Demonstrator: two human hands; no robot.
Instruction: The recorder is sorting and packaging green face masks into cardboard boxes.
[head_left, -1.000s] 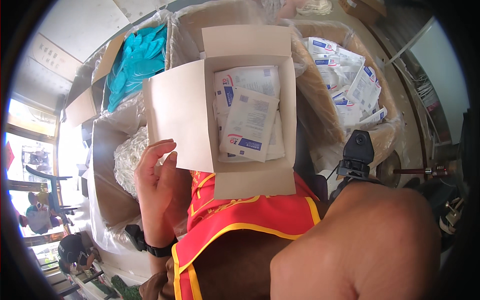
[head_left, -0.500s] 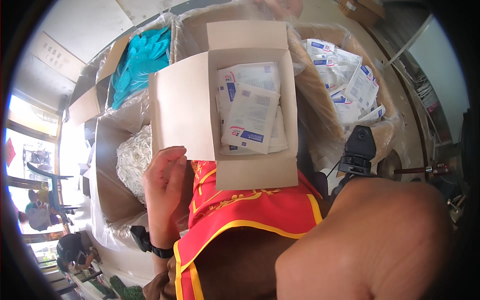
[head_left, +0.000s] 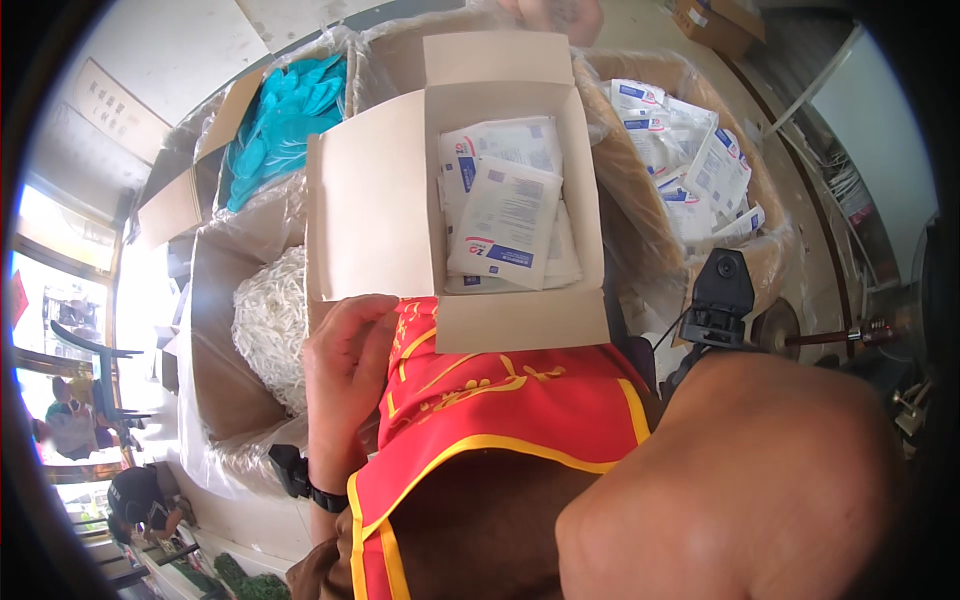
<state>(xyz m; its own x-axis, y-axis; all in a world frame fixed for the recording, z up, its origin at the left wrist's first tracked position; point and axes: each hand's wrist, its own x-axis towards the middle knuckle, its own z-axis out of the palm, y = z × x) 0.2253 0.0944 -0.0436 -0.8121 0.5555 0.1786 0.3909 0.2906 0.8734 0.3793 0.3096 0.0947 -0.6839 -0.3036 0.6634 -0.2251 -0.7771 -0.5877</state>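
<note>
An open pale cardboard box [head_left: 520,322] with spread flaps sits upright in front of me. Several flat white packets with blue and pink print [head_left: 505,222] lie loosely stacked inside it. My left hand [head_left: 352,345] is at the lower edge of the box's left flap [head_left: 370,200], its fingers drawn together and bent at that edge. Very near the camera, my right hand [head_left: 740,480] fills the lower right, raised away from the box; its fingers are hidden. A black wrist-worn device [head_left: 722,290] shows above it.
Plastic-lined cartons surround the box: teal gloves [head_left: 285,120] at back left, white shredded filler [head_left: 272,325] at left, more white packets [head_left: 690,165] at right. Another person's hand [head_left: 555,15] is at the far edge. A small brown carton [head_left: 718,25] stands far right.
The open box sits slightly farther from me and to the right in view. My left hand has slid right along the flap's edge. The right hand stays close to the camera.
</note>
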